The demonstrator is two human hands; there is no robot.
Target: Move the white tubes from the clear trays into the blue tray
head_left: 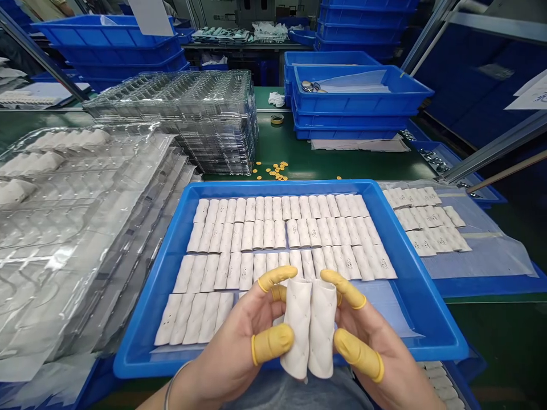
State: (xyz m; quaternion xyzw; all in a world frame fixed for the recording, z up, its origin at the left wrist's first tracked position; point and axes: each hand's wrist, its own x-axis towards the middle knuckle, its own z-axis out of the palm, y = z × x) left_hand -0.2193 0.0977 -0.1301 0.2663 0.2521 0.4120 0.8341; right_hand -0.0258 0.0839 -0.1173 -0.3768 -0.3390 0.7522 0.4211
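Observation:
Two white cylindrical sleeves with a quilted surface stand side by side above the near edge of a blue tray (171, 233). My left hand (252, 336) pinches the left sleeve (297, 324) between thumb and fingers in yellow finger cots. My right hand (371, 341), also in yellow finger cots, grips the right sleeve (322, 330) the same way. The two sleeves touch or nearly touch along their sides. Below them, rows of similar white sleeves (265, 234) lie in the tray on a pale sheet; some bear small dark marks. The front row is partly hidden behind my hands.
Clear plastic trays (85, 228) are stacked at the left, with a taller stack (213, 119) behind. Blue bins (359, 102) stand at the back right. Small orange discs (277, 171) and a tape roll (277, 119) lie on the green table. More sleeves (431, 219) lie at right.

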